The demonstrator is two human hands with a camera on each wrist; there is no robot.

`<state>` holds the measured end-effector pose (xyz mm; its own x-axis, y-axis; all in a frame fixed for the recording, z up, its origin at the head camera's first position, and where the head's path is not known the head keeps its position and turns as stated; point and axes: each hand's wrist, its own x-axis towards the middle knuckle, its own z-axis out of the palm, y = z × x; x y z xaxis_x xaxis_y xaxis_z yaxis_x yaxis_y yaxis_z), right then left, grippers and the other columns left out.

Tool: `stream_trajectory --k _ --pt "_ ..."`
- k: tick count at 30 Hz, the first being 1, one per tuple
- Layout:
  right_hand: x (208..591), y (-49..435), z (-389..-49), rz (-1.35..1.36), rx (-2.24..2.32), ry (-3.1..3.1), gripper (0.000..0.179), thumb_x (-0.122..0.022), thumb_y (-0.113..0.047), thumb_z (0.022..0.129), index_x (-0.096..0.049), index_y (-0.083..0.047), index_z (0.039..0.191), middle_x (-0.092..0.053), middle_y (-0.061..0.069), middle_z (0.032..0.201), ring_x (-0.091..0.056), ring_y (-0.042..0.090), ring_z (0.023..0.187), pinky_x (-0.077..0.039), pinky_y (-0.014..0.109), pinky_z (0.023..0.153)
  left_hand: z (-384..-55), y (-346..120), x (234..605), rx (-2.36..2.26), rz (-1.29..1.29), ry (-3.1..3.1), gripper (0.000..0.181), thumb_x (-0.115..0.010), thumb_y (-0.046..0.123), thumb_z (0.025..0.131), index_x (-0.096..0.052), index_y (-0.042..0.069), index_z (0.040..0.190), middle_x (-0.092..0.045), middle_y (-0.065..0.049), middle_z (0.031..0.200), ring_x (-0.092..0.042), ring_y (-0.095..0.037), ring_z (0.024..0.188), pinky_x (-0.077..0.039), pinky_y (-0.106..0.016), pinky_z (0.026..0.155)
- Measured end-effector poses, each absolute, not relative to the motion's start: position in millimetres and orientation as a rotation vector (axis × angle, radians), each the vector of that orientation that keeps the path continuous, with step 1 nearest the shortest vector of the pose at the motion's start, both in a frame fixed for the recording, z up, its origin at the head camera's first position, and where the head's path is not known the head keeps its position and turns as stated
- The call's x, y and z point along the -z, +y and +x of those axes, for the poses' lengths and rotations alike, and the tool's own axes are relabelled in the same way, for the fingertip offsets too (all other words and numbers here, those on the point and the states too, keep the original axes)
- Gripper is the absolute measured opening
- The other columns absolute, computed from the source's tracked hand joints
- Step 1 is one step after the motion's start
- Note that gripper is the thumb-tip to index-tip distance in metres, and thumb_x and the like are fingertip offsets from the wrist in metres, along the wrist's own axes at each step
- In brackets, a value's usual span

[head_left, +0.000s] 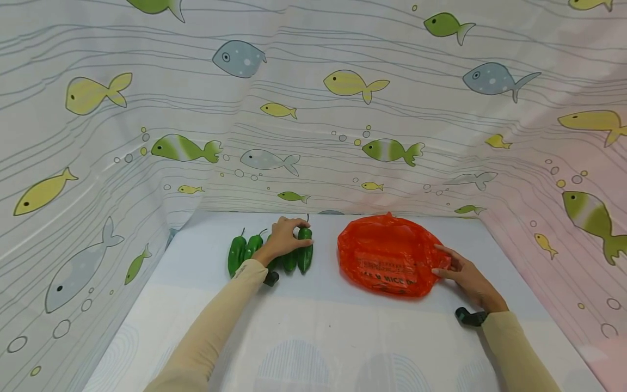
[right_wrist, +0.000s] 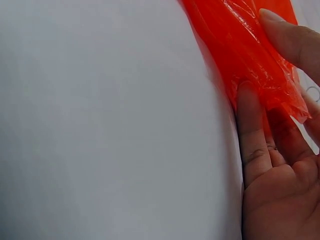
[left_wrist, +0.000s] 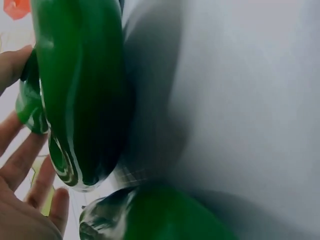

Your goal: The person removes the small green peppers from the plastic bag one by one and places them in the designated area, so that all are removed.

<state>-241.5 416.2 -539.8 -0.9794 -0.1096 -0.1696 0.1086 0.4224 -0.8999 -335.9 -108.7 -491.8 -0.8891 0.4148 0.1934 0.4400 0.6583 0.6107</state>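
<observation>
In the head view, several long green peppers lie in a row left of centre. My left hand [head_left: 283,237] reaches over the row and holds the rightmost green pepper [head_left: 306,259] near its stem end, between thumb and fingers. The hand partly hides the middle peppers. Close up in the left wrist view, a large green pepper [left_wrist: 82,85] stands before the fingers. Right of the row lies a red plastic bag [head_left: 384,239] with dark printing. My right hand [head_left: 465,277] grips the bag's right edge, thumb above and fingers under the film [right_wrist: 245,55].
The peppers and bag lie on a white table [head_left: 313,321] with pale arch patterns toward the front. A fish-printed curtain [head_left: 313,125] encloses the back and both sides. A small dark device [head_left: 470,317] sits at the right wrist, another [head_left: 271,279] at the left.
</observation>
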Motion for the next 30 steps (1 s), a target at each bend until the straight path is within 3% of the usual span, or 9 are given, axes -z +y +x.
stream_trajectory --k 9,18,20,24,26,30 --pt "536.9 415.0 -241.6 -0.016 1.611 2.455 0.091 -0.079 -0.040 0.091 -0.028 -0.022 0.163 -0.023 0.020 0.164 -0.033 0.035 0.137 -0.043 0.012 0.089 -338.8 -108.4 496.8 0.944 -0.662 -2.862 0.049 -0.081 0.037 0.090 -0.069 0.008 0.128 -0.067 -0.009 0.120 -0.042 -0.036 0.119 -0.025 -0.057 0.099" --pt "537.6 415.4 -244.4 -0.020 1.618 2.445 0.091 -0.080 -0.042 0.090 -0.028 -0.023 0.163 -0.024 0.019 0.163 -0.033 0.035 0.136 -0.046 0.014 0.090 -342.1 -106.9 498.8 0.823 -0.651 -2.921 0.047 -0.079 0.042 0.090 -0.071 0.011 0.124 -0.070 -0.006 0.121 -0.043 -0.038 0.120 -0.027 -0.055 0.096" --pt "536.1 416.7 -244.7 -0.025 1.602 2.451 0.090 -0.079 -0.042 0.091 -0.029 -0.024 0.163 -0.023 0.019 0.165 -0.033 0.037 0.140 -0.047 0.020 0.095 -343.3 -106.8 500.0 0.799 -0.670 -2.914 0.047 -0.079 0.044 0.090 -0.072 0.011 0.123 -0.071 -0.005 0.121 -0.044 -0.039 0.119 -0.028 -0.055 0.094" --pt "524.9 420.3 -241.4 -0.044 1.531 2.492 0.085 -0.075 -0.045 0.093 -0.030 -0.027 0.163 -0.026 0.019 0.165 -0.034 0.041 0.142 -0.045 0.049 0.109 -341.3 -106.7 495.1 0.780 -0.692 -2.914 0.048 -0.074 0.048 0.093 -0.071 0.012 0.126 -0.067 -0.009 0.127 -0.044 -0.040 0.119 -0.029 -0.056 0.092" --pt "515.6 422.0 -239.4 -0.057 1.498 2.520 0.082 -0.072 -0.046 0.095 -0.030 -0.026 0.163 -0.028 0.021 0.164 -0.036 0.044 0.141 -0.041 0.063 0.108 -339.1 -108.9 488.9 0.779 -0.695 -2.913 0.050 -0.071 0.049 0.096 -0.070 0.012 0.129 -0.064 -0.012 0.132 -0.044 -0.040 0.118 -0.029 -0.056 0.091" --pt "492.0 427.0 -233.2 -0.066 1.459 2.597 0.075 -0.066 -0.045 0.100 -0.030 -0.026 0.163 -0.026 0.023 0.163 -0.035 0.049 0.139 -0.035 0.074 0.104 -332.4 -121.1 471.4 0.734 -0.709 -2.866 0.048 -0.068 0.046 0.098 -0.068 0.012 0.133 -0.060 -0.016 0.138 -0.046 -0.042 0.121 -0.032 -0.059 0.091"
